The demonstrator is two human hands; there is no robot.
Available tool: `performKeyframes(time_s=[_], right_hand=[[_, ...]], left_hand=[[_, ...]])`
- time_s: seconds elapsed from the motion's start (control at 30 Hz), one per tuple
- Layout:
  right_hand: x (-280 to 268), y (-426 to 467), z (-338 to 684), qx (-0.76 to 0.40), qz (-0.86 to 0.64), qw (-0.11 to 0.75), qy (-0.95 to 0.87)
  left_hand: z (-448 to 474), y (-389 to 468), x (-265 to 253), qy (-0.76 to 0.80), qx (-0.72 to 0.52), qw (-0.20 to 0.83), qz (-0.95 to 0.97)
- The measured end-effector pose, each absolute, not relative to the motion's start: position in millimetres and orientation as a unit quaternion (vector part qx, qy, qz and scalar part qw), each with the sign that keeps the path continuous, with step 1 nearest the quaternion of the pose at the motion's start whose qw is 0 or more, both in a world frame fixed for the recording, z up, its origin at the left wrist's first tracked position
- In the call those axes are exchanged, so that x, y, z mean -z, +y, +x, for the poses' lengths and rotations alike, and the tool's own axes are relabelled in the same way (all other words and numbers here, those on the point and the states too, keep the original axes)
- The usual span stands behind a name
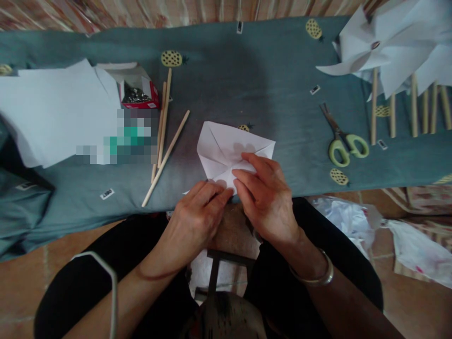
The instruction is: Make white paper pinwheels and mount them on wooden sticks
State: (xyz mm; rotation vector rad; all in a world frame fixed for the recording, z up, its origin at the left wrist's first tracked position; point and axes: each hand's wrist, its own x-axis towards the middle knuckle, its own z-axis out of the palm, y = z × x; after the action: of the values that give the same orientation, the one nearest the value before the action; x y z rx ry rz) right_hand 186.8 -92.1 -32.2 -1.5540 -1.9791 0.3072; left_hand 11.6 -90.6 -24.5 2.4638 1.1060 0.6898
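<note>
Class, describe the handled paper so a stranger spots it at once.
Find the teal pineapple-print cloth, then its near edge by the left hand and right hand. Under their fingertips is the creased white paper. Unlike the sheets at left and pinwheels at right, it has hands on it.

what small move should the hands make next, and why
Probably press the creased white paper sheet near its middle with the bare right hand, while the bare left hand steadies its near side: creases run toward that middle, where the right fingertips sit.
</note>
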Motion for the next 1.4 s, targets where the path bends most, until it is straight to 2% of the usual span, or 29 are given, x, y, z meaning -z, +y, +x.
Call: performKeyframes(time_s=[0.67,0.97,1.13,1.27,1.4], right_hand=[[33.7,-91.9,185.9,-0.080,-0.569,0.265,-0.774],[37.8,-94.1,176.6,-0.012,-0.565,0.215,-0.797],[42.4,-94.4,172.6,0.016,-0.552,0.235,-0.800],[45.6,-97.3,171.8,-0.010,-0.551,0.248,-0.797],[36.2,-95.7,186.4,-0.089,-0.550,0.282,-0.781]], left_hand=[[13.7,-90.8,23.2,0.389,-0.245,0.162,0.873],[13.7,-90.3,19.9,0.393,-0.224,0.175,0.875],[13.7,-89.7,19.5,0.401,-0.215,0.165,0.875],[14.4,-88.7,20.3,0.403,-0.225,0.148,0.875],[15.2,-88.7,21.6,0.406,-0.234,0.133,0.873]])
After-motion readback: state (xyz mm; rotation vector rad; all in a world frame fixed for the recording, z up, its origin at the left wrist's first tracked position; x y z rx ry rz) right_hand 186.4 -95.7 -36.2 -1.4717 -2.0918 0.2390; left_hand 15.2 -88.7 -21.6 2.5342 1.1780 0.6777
